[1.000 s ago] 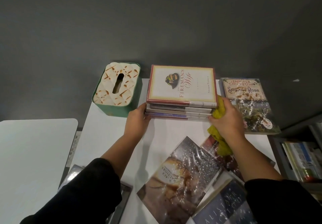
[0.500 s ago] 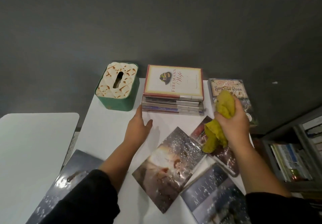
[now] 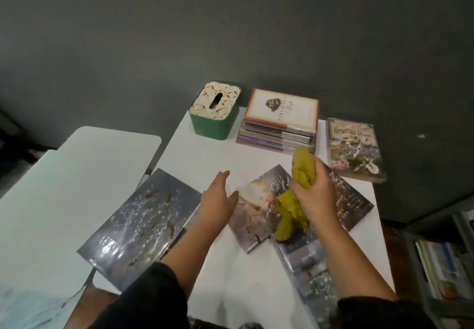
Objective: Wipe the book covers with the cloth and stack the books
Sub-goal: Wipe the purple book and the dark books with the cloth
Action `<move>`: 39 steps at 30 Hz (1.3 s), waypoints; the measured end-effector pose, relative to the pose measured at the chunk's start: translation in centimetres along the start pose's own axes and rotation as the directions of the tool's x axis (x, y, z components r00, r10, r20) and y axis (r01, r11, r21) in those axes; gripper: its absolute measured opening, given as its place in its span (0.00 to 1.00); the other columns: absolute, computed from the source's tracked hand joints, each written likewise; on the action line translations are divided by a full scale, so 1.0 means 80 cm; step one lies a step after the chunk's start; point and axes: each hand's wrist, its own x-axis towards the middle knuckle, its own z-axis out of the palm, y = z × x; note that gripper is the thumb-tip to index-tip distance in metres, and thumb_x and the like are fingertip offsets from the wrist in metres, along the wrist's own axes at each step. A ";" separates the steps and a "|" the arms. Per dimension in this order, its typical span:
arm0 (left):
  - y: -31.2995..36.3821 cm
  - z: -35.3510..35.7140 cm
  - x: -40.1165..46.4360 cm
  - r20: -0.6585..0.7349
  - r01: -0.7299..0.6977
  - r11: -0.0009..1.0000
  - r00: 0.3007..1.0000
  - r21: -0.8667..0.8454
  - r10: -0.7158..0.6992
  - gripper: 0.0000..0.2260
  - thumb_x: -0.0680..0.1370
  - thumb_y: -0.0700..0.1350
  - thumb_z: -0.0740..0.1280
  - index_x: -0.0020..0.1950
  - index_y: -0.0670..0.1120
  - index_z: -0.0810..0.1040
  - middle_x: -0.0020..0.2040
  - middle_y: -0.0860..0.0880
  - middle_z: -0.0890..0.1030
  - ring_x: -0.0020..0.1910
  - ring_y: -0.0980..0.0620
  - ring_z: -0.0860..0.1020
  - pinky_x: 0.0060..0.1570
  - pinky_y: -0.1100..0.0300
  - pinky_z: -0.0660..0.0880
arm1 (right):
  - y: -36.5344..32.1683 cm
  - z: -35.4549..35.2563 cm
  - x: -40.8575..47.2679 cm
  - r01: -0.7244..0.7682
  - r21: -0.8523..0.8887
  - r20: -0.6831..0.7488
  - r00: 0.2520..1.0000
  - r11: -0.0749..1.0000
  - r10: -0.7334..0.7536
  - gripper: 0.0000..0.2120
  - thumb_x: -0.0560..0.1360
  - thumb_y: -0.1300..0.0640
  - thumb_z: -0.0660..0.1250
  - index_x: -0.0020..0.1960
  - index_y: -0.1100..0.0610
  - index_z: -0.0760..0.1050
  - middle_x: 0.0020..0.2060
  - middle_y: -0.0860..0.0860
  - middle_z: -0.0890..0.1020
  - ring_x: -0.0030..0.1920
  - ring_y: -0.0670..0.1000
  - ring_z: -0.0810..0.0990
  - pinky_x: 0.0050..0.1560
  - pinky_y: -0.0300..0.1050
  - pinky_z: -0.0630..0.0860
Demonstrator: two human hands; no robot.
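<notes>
Right hand (image 3: pixel 314 195) is gripping the yellow cloth (image 3: pixel 295 200) above the spattered book (image 3: pixel 252 210); flat-fingered left hand (image 3: pixel 218 198) is apparently steadying its edge. Glossy cover sliding could be knocking the stack (image 3: pixel 279 121).

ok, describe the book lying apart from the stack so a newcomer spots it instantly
Start at the white table and find the stack of books at its far edge, beside the green tissue box. Just right of the stack lies a single book, flat, near the table's right edge. Its floral cover reads "Rose".
</notes>
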 end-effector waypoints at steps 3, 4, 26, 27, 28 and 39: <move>-0.021 -0.009 -0.023 -0.066 0.001 1.000 0.998 -0.014 -0.002 0.22 0.80 0.44 0.64 0.73 0.47 0.64 0.70 0.48 0.71 0.66 0.46 0.72 0.64 0.56 0.67 | -0.005 0.018 -0.019 -0.005 0.005 0.060 0.998 1.000 0.005 0.31 0.73 0.63 0.69 0.72 0.50 0.63 0.63 0.50 0.74 0.58 0.50 0.75 0.45 0.35 0.73; -0.028 -0.013 -0.029 -0.095 -0.008 1.000 0.995 -0.006 0.008 0.22 0.79 0.44 0.64 0.73 0.46 0.65 0.68 0.47 0.73 0.63 0.47 0.74 0.62 0.56 0.68 | -0.006 0.026 -0.026 0.002 -0.008 0.071 0.997 1.000 -0.001 0.30 0.73 0.63 0.69 0.71 0.50 0.63 0.63 0.50 0.74 0.58 0.51 0.75 0.46 0.37 0.74; -0.236 -0.164 -0.090 -0.309 0.367 0.919 0.899 0.146 -0.310 0.24 0.80 0.52 0.61 0.74 0.47 0.62 0.75 0.44 0.61 0.75 0.42 0.55 0.72 0.40 0.51 | -0.019 0.240 -0.141 0.008 -0.183 0.229 0.973 0.983 0.035 0.30 0.74 0.62 0.67 0.72 0.48 0.61 0.65 0.52 0.72 0.63 0.53 0.72 0.61 0.46 0.71; -0.242 -0.168 -0.093 -0.302 0.389 0.916 0.889 0.100 -0.344 0.25 0.80 0.52 0.62 0.75 0.46 0.61 0.75 0.43 0.59 0.75 0.42 0.55 0.72 0.41 0.53 | -0.018 0.246 -0.145 -0.001 -0.206 0.227 0.973 0.978 0.049 0.31 0.74 0.62 0.67 0.73 0.48 0.61 0.65 0.53 0.72 0.63 0.54 0.72 0.61 0.45 0.70; -0.250 -0.169 -0.096 -0.285 0.398 0.917 0.882 0.027 -0.374 0.26 0.80 0.51 0.62 0.75 0.44 0.59 0.76 0.41 0.58 0.75 0.41 0.56 0.72 0.43 0.55 | -0.017 0.252 -0.150 -0.008 -0.227 0.228 0.972 0.974 0.061 0.31 0.75 0.61 0.67 0.73 0.48 0.60 0.65 0.53 0.72 0.63 0.54 0.72 0.60 0.44 0.69; -0.308 -0.176 -0.100 0.248 0.557 0.348 0.732 -0.754 -0.635 0.13 0.74 0.45 0.72 0.41 0.37 0.73 0.37 0.41 0.78 0.35 0.46 0.77 0.38 0.55 0.77 | -0.015 0.284 -0.175 -0.031 -0.277 0.168 0.983 0.960 0.080 0.31 0.75 0.62 0.67 0.73 0.49 0.60 0.63 0.56 0.71 0.62 0.56 0.72 0.55 0.38 0.65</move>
